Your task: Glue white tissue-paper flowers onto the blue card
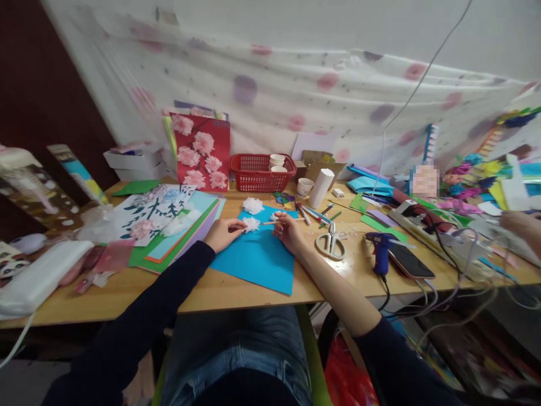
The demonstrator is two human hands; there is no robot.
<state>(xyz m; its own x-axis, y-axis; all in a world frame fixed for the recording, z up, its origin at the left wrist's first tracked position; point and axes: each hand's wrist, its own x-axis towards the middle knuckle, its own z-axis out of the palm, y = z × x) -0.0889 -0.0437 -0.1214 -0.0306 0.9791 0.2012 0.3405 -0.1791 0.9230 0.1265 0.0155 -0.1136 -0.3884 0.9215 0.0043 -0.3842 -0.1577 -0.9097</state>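
Note:
My left hand (223,234) pinches the edge of a fluffy white paper flower (252,225) just above a blue sheet of paper (253,262). In my right hand (289,232) is a thin wooden stick (267,223), held like a pen. Its dark tip points left and meets or nearly meets the flower; which of these I cannot tell. Behind the left hand, a second white paper flower (253,205) lies at the sheet's far edge. A smaller white piece (274,216) shows beside my right fingers, partly hidden by them.
Scissors (331,246), a blue glue gun (379,251) and a phone (409,260) lie to the right, with cables beyond. A red basket (262,181) with paper cups stands behind. Stacked coloured paper (186,242) is on the left. Another person's hand (522,225) reaches in at far right.

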